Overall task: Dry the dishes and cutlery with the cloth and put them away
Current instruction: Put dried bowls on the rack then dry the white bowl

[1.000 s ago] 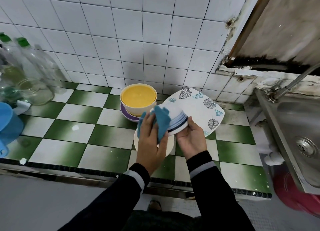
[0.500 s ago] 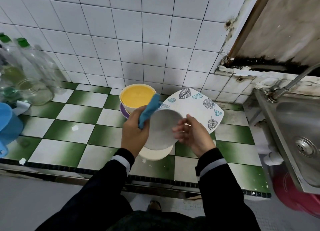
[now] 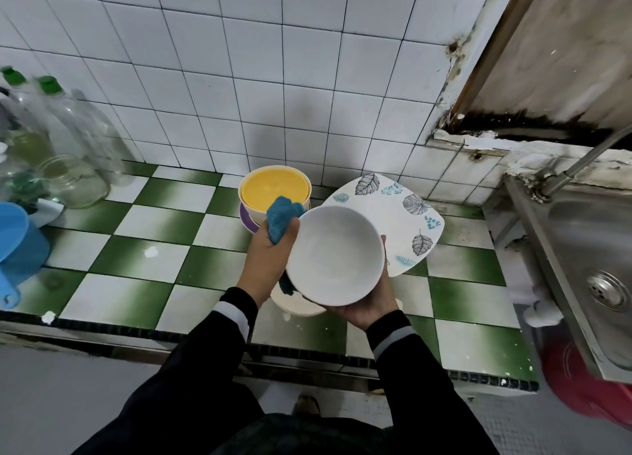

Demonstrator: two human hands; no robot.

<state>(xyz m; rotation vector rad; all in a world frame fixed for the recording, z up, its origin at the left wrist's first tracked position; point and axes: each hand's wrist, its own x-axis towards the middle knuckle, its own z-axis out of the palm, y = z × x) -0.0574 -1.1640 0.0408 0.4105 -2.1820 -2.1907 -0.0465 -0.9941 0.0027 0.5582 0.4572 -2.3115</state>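
In the middle of the frame the left hand (image 3: 270, 259) had its fingers curled round the bunched blue cloth (image 3: 282, 217), with the thumb against the left rim of the white bowl (image 3: 337, 254). A second earlier this cloth had lain over the bowl's striped outside, which was turned up; half a second earlier the bowl was tilting. Now its mouth faced the camera and the plain inside showed, held above the counter (image 3: 136, 259). The right hand (image 3: 369, 307) cupped the bowl from below, its fingers bent round the right rim. I judged from this that the outside was finished and the inside was next, so this bowl was not yet ready to be put away. Counting from the left of the frame: one blue jug (image 3: 17, 249), two bottles with green caps (image 3: 51, 119), one glass jar (image 3: 73, 184), one yellow bowl (image 3: 273, 189) standing on one purple dish (image 3: 247, 220), one cloth, one white bowl, one cream dish (image 3: 297, 307) half hidden under it, one square plate with leaves (image 3: 393, 208), and one steel sink (image 3: 581, 249) at the right edge. No cutlery was visible.
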